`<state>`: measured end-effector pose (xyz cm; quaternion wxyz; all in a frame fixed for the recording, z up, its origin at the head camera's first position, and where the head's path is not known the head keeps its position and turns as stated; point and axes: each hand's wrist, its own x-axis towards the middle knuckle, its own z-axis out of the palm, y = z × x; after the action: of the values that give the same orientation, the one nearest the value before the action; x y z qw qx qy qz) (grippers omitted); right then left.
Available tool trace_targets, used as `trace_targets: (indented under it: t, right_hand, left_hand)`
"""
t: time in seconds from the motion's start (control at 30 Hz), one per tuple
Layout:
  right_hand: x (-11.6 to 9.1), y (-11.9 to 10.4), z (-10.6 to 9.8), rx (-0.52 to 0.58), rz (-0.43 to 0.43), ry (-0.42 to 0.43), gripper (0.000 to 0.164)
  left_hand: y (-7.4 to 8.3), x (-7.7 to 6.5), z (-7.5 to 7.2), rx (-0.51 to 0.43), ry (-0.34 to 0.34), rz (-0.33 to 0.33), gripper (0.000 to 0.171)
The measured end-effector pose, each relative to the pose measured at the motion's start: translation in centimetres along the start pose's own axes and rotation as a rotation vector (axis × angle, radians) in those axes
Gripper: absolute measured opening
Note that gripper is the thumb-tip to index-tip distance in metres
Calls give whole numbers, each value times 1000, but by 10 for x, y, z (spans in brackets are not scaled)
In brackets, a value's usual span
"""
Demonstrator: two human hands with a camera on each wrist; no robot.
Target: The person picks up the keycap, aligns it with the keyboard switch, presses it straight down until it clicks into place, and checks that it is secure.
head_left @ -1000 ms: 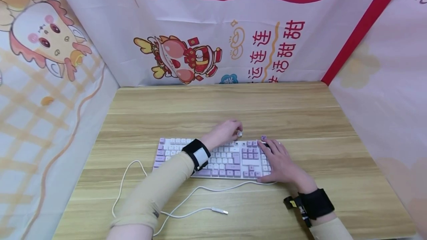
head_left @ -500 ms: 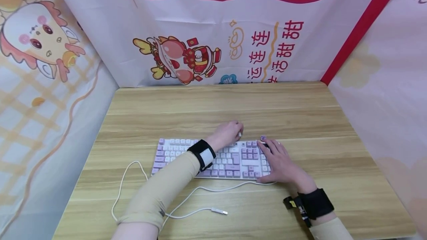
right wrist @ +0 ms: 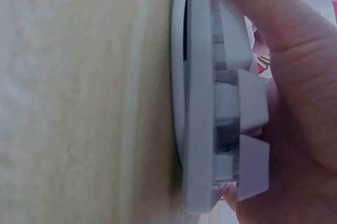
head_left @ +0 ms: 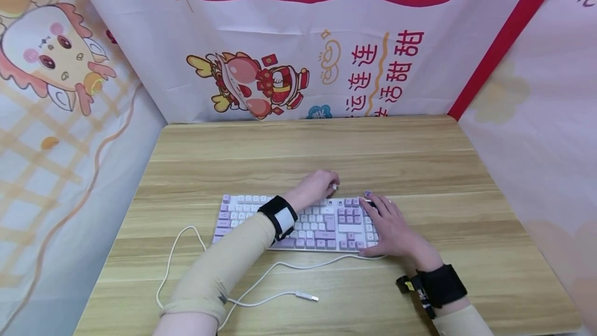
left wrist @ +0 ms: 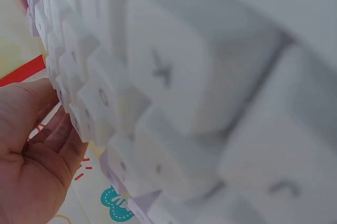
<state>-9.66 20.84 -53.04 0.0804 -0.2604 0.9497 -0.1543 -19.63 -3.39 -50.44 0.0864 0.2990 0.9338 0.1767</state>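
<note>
A white and lilac keyboard (head_left: 326, 235) lies on the wooden table. My left hand (head_left: 317, 185) reaches across it to the back edge, its fingertips pinching a small white piece (head_left: 334, 186) that looks like a keycap. In the left wrist view the curled fingers of that hand (left wrist: 39, 155) show beyond blurred white keycaps (left wrist: 174, 55). My right hand (head_left: 392, 227) grips the keyboard's right end, thumb at the front edge and fingers toward the back. The right wrist view shows this hand (right wrist: 310, 76) over the keyboard's side (right wrist: 200, 129). Near the left fingertips, two top-row spots show dark squares without caps.
A loose purple keycap (head_left: 368, 193) sits behind the keyboard, close to the right fingers. In front, a white cable (head_left: 298, 266) loops over the table (head_left: 373, 299), ending in a USB plug (head_left: 307, 296). Printed cloth walls (head_left: 261, 19) stand at the back and sides.
The left hand shifts only slightly at the back edge, its wrist moving a little right and then back. The small white piece stays at its fingertips. The right hand holds still.
</note>
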Motion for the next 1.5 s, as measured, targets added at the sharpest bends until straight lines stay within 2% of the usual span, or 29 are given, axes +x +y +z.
trace_targets:
  t: [0.2,0.33,0.6,0.87,1.07,1.27,1.5]
  right_hand:
    - [-2,-2,-1,-10,-12,23,124]
    - [-2,-2,-1,-2,0,8,124]
    - [-1,-1,0,-4,-4,8,125]
    - [-1,1,3,-11,-5,9,125]
    - [-1,1,3,-9,-1,10,125]
    - [-2,2,3,-6,3,8,125]
    - [-1,2,3,-1,5,10,126]
  left_hand:
    - [1,-3,-5,-35,11,12,23]
    - [2,-5,-6,-41,13,16,24]
    - [-2,-6,-4,-63,13,30,15]
    - [-3,-7,-5,-126,2,5,33]
    - [-6,-9,-6,-160,8,-4,23]
    - [-9,-11,-9,-201,3,-8,24]
    - [-12,-13,-10,-173,10,22,27]
